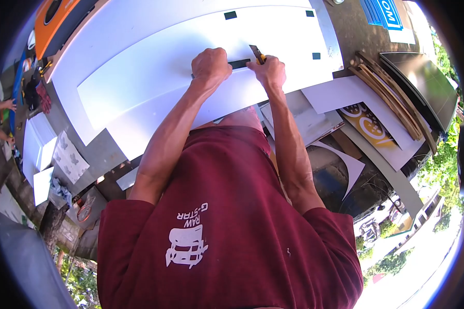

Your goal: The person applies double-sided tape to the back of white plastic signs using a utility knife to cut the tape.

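One utility knife (262,58) seen. Where is it held?

In the right hand (271,73), fingers wrapped around the yellow-and-black handle. Blade is exposed and pointed away from the body, above the white sheet (139,77).

Left hand (211,66) status?

Curled into a fist on the dark strip (239,64). Strip is exposed between the hands; right thumb is placed at or just beside its right end. Fist's underside is hidden, so exact finger placement can't be told.

Sheet layout?

Laid in front of the person, on top of a larger white panel (139,20). Strip is positioned close to the sheet's near edge. Three dark rectangles (230,15) are spread across its far and right parts.

Surroundings?

Wooden strips (389,95) are bundled at right, beside a panel printed in yellow and black (368,123). Blue sign (384,14) with white lettering is seen at upper right, orange panel (59,26) at upper left. At the left edge, another person's hand (9,104) is caught, well apart from the knife.
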The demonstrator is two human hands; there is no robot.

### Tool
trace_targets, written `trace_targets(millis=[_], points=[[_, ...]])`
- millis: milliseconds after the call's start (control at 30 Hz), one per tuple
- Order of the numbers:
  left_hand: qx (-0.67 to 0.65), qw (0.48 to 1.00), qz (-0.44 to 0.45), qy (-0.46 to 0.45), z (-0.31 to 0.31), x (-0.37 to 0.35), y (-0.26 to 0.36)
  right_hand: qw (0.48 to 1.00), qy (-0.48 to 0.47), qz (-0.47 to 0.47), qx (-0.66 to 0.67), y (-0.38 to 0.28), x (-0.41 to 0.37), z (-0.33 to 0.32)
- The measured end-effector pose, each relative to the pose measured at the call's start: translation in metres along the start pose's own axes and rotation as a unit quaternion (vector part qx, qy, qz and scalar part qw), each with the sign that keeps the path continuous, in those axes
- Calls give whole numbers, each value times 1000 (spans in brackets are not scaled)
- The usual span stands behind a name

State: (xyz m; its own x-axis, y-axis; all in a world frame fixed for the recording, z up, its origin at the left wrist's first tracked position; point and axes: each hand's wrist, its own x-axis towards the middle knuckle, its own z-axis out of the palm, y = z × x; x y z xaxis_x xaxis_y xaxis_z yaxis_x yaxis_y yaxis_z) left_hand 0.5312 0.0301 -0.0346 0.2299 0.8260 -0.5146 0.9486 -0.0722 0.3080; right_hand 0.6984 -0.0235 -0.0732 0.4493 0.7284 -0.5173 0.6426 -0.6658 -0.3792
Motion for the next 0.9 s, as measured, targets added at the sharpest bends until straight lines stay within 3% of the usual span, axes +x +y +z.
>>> trace_targets(millis=[400,567,667,800,900], points=[[13,1000,-6,-6,-2,2,6,998,41,-44,-34,-10,-3,3],[22,1000,-10,-18,-4,0,6,998,16,-58,-18,-2,-8,2],[44,999,-16,-20,4,5,2,994,-2,-112,-9,8,-11,2],[40,999,-10,-13,6,5,-1,983,-77,-134,95,21,-30,-2],[30,999,-10,-8,5,5,-1,985,-77,-153,28,18,-47,5]])
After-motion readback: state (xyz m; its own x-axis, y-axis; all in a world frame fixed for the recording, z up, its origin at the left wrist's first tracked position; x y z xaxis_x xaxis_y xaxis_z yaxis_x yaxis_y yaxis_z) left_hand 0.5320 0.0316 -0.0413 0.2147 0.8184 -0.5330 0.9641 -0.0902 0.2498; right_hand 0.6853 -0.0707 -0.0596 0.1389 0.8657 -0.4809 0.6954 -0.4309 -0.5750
